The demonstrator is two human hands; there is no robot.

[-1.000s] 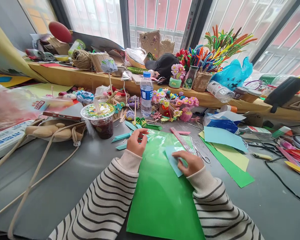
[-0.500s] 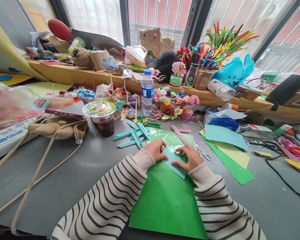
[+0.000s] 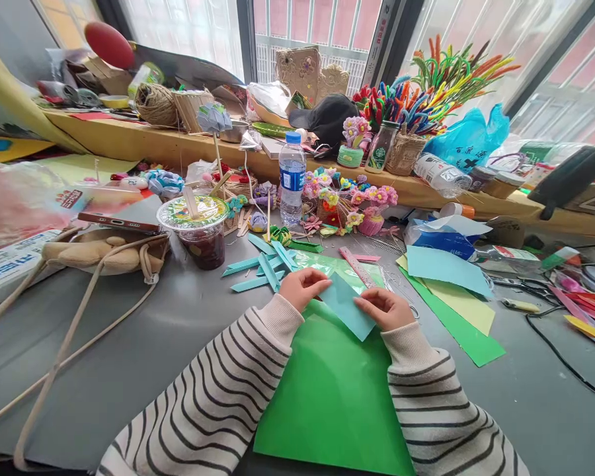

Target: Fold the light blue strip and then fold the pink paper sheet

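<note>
Blue paper (image 3: 347, 309) between left hand (image 3: 302, 289) and right hand (image 3: 389, 311), pinched at either side with thumbs and fingertips drawn together, over green sheet (image 3: 332, 396) below; best gripped lightly and level, avoiding stray creases.

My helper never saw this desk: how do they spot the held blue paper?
On the grey desk, find the big green sheet. Over its far end, the left hand and right hand hold the blue paper. Unlike the folded strips leftward and larger blue sheet rightward, it alone is held.
</note>
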